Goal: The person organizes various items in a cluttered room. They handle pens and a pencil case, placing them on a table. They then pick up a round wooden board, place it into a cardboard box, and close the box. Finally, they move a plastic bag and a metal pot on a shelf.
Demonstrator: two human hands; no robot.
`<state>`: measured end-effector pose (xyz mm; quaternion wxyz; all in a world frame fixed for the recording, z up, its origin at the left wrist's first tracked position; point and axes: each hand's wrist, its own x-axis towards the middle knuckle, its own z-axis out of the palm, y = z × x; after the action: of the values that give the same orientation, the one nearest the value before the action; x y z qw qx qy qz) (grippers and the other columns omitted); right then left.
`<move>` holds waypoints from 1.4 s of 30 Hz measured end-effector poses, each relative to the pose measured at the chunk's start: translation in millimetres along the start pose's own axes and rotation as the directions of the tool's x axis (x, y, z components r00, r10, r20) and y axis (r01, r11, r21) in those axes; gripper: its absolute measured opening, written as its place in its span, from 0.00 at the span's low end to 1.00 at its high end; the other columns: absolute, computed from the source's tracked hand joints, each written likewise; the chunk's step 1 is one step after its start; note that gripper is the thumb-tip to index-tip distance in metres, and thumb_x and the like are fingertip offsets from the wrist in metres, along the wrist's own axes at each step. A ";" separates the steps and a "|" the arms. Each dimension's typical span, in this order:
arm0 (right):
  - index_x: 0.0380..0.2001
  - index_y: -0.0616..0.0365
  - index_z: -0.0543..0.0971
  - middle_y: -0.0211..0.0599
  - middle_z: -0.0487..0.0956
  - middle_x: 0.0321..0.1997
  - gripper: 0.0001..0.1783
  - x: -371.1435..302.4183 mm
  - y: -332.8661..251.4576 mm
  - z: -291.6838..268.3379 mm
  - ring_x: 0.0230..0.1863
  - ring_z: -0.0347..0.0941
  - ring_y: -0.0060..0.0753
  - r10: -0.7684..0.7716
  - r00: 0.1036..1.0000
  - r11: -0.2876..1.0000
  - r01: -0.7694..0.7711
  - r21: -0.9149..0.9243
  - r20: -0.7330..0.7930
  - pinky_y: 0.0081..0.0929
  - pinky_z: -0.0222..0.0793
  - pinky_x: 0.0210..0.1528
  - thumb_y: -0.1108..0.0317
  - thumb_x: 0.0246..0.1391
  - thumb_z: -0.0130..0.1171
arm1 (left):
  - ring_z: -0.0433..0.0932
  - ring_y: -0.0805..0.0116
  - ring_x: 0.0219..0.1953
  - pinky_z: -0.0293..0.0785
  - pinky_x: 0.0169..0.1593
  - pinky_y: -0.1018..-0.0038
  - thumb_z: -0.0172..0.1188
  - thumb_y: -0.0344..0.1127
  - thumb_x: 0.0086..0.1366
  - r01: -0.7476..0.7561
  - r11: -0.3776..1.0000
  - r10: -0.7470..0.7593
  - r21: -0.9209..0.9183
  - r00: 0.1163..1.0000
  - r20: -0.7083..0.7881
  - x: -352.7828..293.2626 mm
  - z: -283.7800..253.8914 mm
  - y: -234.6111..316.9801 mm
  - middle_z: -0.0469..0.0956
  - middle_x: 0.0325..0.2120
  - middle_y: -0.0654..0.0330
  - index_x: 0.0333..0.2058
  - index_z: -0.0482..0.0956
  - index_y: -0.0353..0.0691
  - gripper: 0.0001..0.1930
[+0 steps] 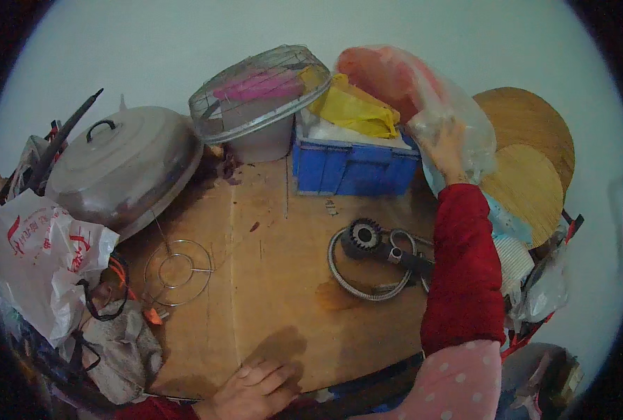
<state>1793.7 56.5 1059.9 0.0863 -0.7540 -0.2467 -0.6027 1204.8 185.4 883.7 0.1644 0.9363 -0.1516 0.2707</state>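
Observation:
My right hand (443,145) reaches to the far right, its fingers closed on a clear plastic bag (476,129) with something red inside. The bag leans beside a blue plastic crate (353,168), which holds white material and a yellow bag (357,108). Down at the table's near edge lies my left hand (248,395), fingers extended and holding nothing. Between the hands, a black shower head (362,239) with a coiled metal hose (346,283) rests on the wooden table (269,280). The right forearm partly covers the hose.
At the left stand a large metal lid (119,164), a white printed plastic bag (42,252) and a grey cloth (122,346). A wire ring rack (178,273) lies nearby. A mesh cover (255,91) tops a pale bucket (262,143). Round wooden boards (525,182) lean at the right.

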 end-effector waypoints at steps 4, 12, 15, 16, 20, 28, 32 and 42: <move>0.45 0.52 0.76 0.44 0.65 0.59 0.25 -11.6 15.8 -8.6 0.62 0.56 0.50 -0.188 0.950 0.932 0.252 -0.260 0.249 0.44 0.54 0.61 0.58 0.42 0.64 | 0.66 0.51 0.51 0.65 0.51 0.59 0.63 0.33 0.50 0.016 1.000 -0.016 0.012 1.000 0.021 2.1 -5.4 3.4 0.69 0.49 0.54 0.43 0.77 0.40 0.19; 0.41 0.56 0.78 0.50 0.77 0.44 0.14 -43.1 66.7 41.5 0.47 0.74 0.53 0.329 0.622 0.943 -0.254 -0.214 0.711 0.49 0.68 0.47 0.65 0.54 0.48 | 0.65 0.51 0.53 0.63 0.53 0.55 0.61 0.36 0.50 -0.032 0.997 0.024 0.066 0.992 0.125 -0.7 -7.2 1.1 0.68 0.51 0.53 0.41 0.78 0.43 0.16; 0.44 0.56 0.77 0.51 0.76 0.47 0.17 -69.6 26.1 52.9 0.50 0.72 0.55 0.116 0.618 0.986 -0.165 -0.016 0.778 0.49 0.68 0.49 0.63 0.55 0.47 | 0.64 0.51 0.54 0.60 0.56 0.53 0.62 0.36 0.50 0.009 0.998 -0.018 0.065 0.990 0.141 -6.1 -0.6 -1.4 0.66 0.54 0.53 0.41 0.78 0.45 0.17; 0.45 0.57 0.77 0.53 0.75 0.48 0.18 -67.8 10.7 50.3 0.51 0.71 0.55 0.116 0.566 0.985 -0.174 -0.020 0.816 0.48 0.67 0.50 0.63 0.53 0.47 | 0.64 0.51 0.54 0.59 0.57 0.53 0.62 0.36 0.49 0.032 0.998 -0.041 0.060 0.985 0.165 -8.5 -3.2 -0.1 0.65 0.55 0.53 0.41 0.78 0.46 0.17; 0.44 0.57 0.77 0.54 0.75 0.48 0.19 -47.5 38.2 33.6 0.50 0.71 0.54 -0.010 0.520 0.990 0.123 -0.063 0.854 0.44 0.66 0.50 0.62 0.52 0.48 | 0.66 0.60 0.50 0.61 0.55 0.60 0.59 0.41 0.53 0.007 1.000 -0.008 0.008 0.994 0.113 8.7 -10.8 -0.8 0.70 0.47 0.58 0.34 0.77 0.44 0.11; 0.43 0.59 0.77 0.49 0.78 0.43 0.16 35.5 -118.3 -78.3 0.45 0.74 0.50 -0.406 0.738 0.879 0.153 0.452 0.540 0.40 0.68 0.46 0.61 0.56 0.49 | 0.64 0.58 0.54 0.59 0.59 0.56 0.58 0.41 0.55 -0.065 0.996 0.060 0.064 0.995 0.083 7.4 0.4 -6.3 0.68 0.52 0.56 0.34 0.76 0.43 0.11; 0.44 0.58 0.77 0.48 0.77 0.44 0.16 9.3 -219.7 -146.3 0.47 0.74 0.47 -0.745 0.578 0.546 0.241 0.802 0.334 0.40 0.68 0.49 0.63 0.54 0.51 | 0.62 0.57 0.57 0.55 0.60 0.54 0.54 0.42 0.55 -0.112 0.990 0.103 0.082 0.989 0.109 6.5 1.4 -2.3 0.67 0.52 0.56 0.34 0.76 0.44 0.11; 0.48 0.62 0.70 0.38 0.76 0.44 0.18 -109.3 -387.7 -177.0 0.46 0.71 0.32 -0.973 0.158 0.084 -0.426 0.901 0.166 0.29 0.70 0.47 0.60 0.62 0.46 | 0.63 0.59 0.55 0.60 0.55 0.59 0.58 0.39 0.47 0.011 0.981 -0.023 0.192 0.998 0.062 -18.1 -53.3 1.7 0.69 0.47 0.56 0.31 0.77 0.43 0.11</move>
<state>1439.2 286.3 936.8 0.1752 -0.5669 -0.7539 0.2821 1165.2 208.1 916.6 0.0706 0.9572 -0.1221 0.2526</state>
